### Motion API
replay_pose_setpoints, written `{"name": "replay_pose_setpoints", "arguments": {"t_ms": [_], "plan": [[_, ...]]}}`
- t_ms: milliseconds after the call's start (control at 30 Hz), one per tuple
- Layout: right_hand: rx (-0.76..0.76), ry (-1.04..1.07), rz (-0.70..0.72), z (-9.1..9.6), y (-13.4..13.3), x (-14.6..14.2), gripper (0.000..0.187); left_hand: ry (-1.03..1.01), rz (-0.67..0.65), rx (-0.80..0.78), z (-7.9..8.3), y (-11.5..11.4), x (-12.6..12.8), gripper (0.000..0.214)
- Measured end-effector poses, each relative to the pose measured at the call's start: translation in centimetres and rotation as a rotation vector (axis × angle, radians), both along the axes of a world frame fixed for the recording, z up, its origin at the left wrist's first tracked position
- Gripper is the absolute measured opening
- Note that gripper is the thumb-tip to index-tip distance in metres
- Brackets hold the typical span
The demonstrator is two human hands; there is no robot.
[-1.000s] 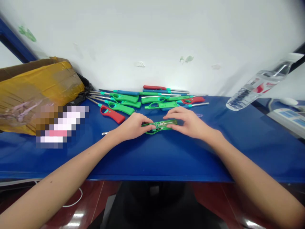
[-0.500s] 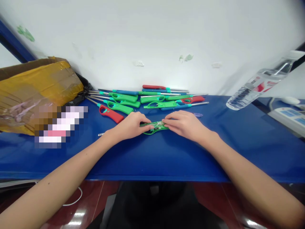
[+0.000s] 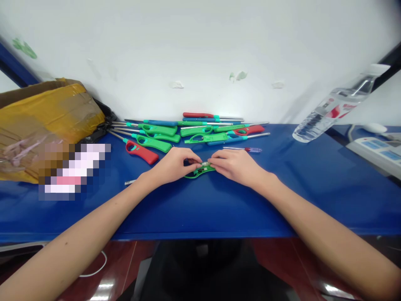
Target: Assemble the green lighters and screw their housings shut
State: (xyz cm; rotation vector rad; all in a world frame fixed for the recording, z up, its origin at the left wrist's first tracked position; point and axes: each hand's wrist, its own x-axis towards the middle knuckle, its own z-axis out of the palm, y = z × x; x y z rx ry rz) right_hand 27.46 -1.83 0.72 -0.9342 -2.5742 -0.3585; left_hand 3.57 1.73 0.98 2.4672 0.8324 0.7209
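Observation:
On the blue table lies an opened green lighter casing (image 3: pixel 206 168), its inner parts exposed and its loop towards the left. The thumb and fingers of my left hand (image 3: pixel 172 165) pinch its left part near the trigger loop. From the other side, my right hand (image 3: pixel 239 165) closes its fingertips on the right part of the casing, by a small clear piece (image 3: pixel 205 164) inside. My fingers cover both ends of the casing. Behind my right hand rests a screwdriver with a purple clear handle (image 3: pixel 253 150).
Several long lighters, such as a green one (image 3: pixel 159 130) and a red one (image 3: pixel 142 151), lie along the wall. A taped cardboard box (image 3: pixel 50 117) stands left. A water bottle (image 3: pixel 336 108) stands right, near a white device (image 3: pixel 376 146).
My right hand has shifted slightly left, closer to my left hand over the casing. The whole view has moved a little, and more of the screwdriver shows.

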Motion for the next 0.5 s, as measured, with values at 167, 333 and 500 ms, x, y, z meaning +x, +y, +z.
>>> {"name": "replay_pose_setpoints", "arguments": {"t_ms": [167,333,500], "plan": [[-0.016,0.013,-0.009,-0.04,-0.02,-0.08,0.026,-0.034,-0.014,-0.042,-0.3,0.5,0.17,0.012],[-0.063,0.045,-0.018,0.16,-0.13,-0.2,0.025,-0.011,-0.015,0.003,-0.24,0.27,0.22,0.012],[-0.081,0.038,-0.012,0.52,-0.23,-0.24,0.024,0.032,-0.02,0.041,-0.29,0.1,0.28,0.012]]}}
